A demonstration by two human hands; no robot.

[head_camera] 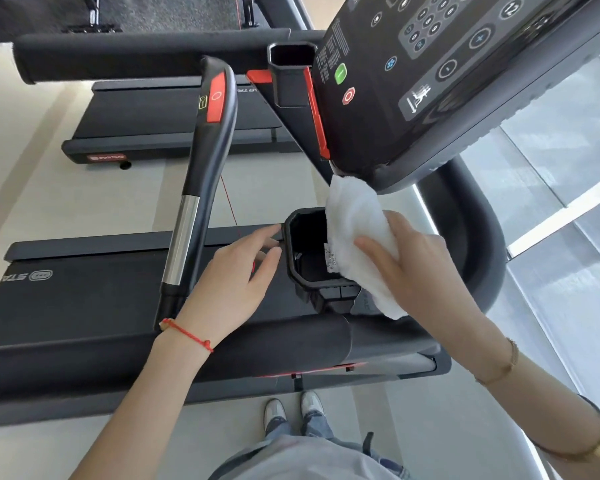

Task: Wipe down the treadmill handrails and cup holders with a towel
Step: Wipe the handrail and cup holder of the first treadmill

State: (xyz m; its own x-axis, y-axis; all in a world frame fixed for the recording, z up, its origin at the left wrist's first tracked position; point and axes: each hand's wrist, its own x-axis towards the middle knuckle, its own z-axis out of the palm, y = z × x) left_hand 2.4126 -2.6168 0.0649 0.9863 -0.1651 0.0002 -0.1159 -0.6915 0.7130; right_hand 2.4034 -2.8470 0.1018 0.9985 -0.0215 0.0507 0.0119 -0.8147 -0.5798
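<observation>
— Right hand (409,265)?
— Gripping the white towel (357,237); pressing it onto the right rim of the near cup holder (293,271).
— Left hand (236,285)?
— Resting relaxed, fingers straight, touching that holder's left rim.

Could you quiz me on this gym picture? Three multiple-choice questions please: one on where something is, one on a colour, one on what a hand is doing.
1. Where is the towel?
A. on the floor
B. at the near cup holder's right rim
C. draped over the handrail

2. What colour is the cord on the left wrist?
A. red
B. blue
C. green

3. What is the left hand doing?
A. gripping the towel
B. making a fist
C. open, fingertips at the cup holder's left rim

Answers: 1 B, the right hand holds it there. 2 A, the wrist cord is red. 3 C, its fingers are straight.
</observation>
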